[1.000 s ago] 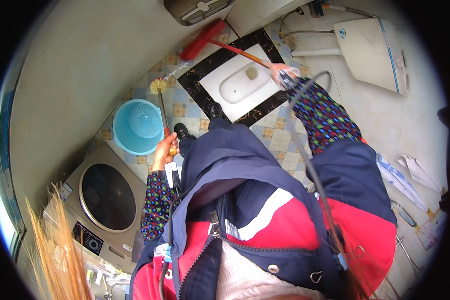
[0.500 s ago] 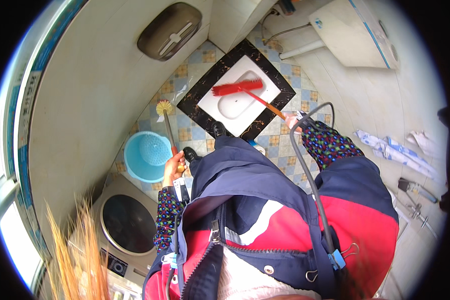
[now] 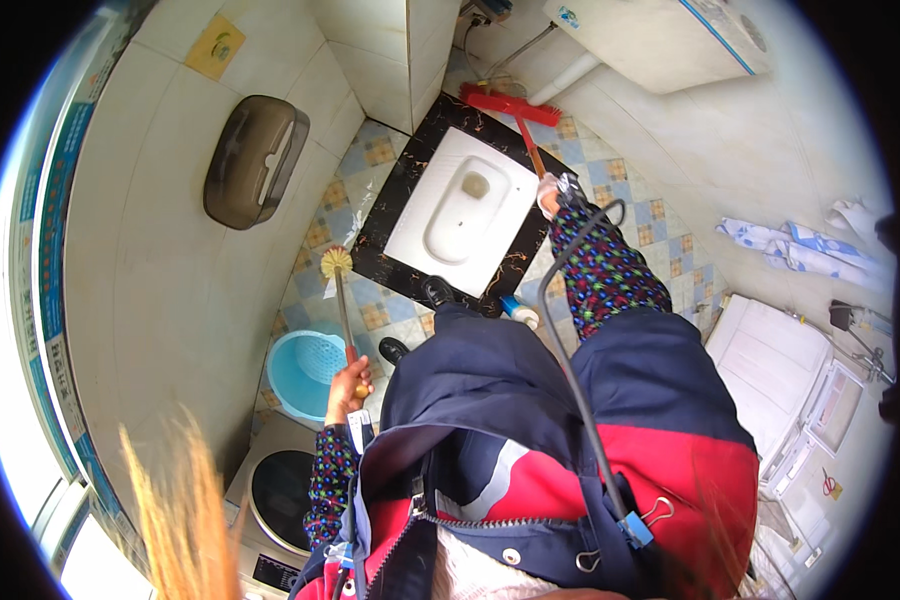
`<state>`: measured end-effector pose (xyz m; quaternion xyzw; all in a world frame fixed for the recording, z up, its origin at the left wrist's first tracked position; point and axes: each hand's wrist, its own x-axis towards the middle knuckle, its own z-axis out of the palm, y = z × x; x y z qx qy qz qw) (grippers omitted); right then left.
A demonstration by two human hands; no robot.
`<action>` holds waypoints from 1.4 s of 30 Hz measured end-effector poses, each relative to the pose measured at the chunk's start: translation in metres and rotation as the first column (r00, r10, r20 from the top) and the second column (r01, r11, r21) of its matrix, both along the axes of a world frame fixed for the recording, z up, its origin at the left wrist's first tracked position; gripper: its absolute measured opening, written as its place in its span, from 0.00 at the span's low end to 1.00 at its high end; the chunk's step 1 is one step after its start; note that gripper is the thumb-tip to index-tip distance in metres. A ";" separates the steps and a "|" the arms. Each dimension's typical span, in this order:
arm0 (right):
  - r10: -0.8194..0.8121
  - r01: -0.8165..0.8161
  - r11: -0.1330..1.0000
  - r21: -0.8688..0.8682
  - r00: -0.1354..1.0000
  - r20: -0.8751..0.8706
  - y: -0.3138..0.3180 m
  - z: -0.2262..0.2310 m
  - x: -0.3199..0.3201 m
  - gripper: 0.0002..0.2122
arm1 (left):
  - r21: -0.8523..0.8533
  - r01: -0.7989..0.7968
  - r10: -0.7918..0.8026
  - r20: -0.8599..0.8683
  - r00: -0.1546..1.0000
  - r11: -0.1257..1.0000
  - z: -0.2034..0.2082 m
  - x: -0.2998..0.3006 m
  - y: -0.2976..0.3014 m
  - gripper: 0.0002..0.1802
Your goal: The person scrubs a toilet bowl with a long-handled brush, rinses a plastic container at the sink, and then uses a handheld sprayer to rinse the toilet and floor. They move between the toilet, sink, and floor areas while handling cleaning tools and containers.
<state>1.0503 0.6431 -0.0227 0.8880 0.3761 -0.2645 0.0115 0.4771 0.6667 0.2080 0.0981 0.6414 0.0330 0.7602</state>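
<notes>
My left hand [image 3: 351, 388] is wrapped round the handle of a toilet brush [image 3: 343, 305], whose round yellow bristle head points away from me, close to the left wall. A long-handled red broom [image 3: 515, 106] is in my right hand [image 3: 549, 198], gripped by its handle. The broom's wide bristle head is beyond the far right side of the white squat toilet [image 3: 407, 243], near the drain pipe. A black marbled border frames the toilet, and its bowl shows a brownish patch at the far end. My feet are at the toilet's near edge.
On the left a light-blue perforated basin [image 3: 292, 375] stands beside a front-loading washing machine [image 3: 240, 470]. A bottle [image 3: 518, 312] lies by the toilet's near corner. To the right are a white cistern [image 3: 650, 45], hanging cloths [image 3: 800, 245] and a white lidded appliance [image 3: 765, 340].
From over the toilet bowl, the red broom has moved away and right to the floor by the pipe, my right hand following. My left hand still holds the toilet brush. The view has shifted.
</notes>
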 end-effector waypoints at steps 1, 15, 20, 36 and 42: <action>0.013 -0.013 1.000 -0.005 1.000 -0.019 0.016 -0.006 -0.001 0.15 | 0.002 0.011 -0.011 -0.022 1.000 1.000 0.001 0.003 0.001 0.10; -0.034 -0.070 0.961 -0.268 0.930 -0.367 -0.165 0.138 -0.069 0.17 | 0.029 0.037 -0.037 -0.025 0.999 0.999 0.027 0.045 0.018 0.09; -0.034 -0.015 0.987 -0.162 0.955 -0.295 -0.188 0.145 -0.054 0.18 | 0.115 0.114 -0.117 0.015 0.993 0.987 0.039 0.048 0.016 0.10; -0.316 0.196 0.945 -0.260 0.746 -0.586 -0.221 0.044 -0.138 0.21 | 0.031 0.332 -0.333 0.013 0.943 0.943 0.026 0.040 0.022 0.09; -0.778 0.575 0.270 -0.772 -0.342 -0.527 -0.226 0.099 -0.251 0.22 | 0.068 0.493 -0.497 0.070 0.865 0.867 0.003 0.055 0.094 0.10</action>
